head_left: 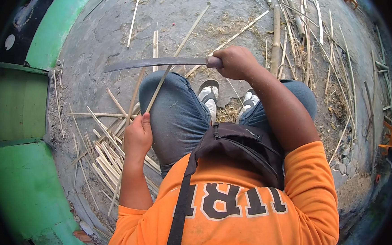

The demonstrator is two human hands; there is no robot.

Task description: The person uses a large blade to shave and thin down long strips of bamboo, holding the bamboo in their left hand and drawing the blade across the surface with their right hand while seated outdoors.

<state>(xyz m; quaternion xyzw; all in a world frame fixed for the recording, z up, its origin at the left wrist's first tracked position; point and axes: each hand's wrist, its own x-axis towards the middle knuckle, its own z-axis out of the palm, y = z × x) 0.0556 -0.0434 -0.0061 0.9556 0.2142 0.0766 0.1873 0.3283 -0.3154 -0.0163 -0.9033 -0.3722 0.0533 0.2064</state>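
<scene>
Concrete floor. Your left hand: fingers holding bamboo strip crossing knife. Your right hand: fingers round knife handle. Slat pile this side of knife — likely split already; held strip seems unfinished — poles right of knife look unsplit.

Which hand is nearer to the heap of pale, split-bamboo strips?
Left. The left hand, holding a long bamboo strip, is by the right side of the heap; the right hand, gripping the brown handle of a curved metal blade, is farther off, up and right.
</scene>
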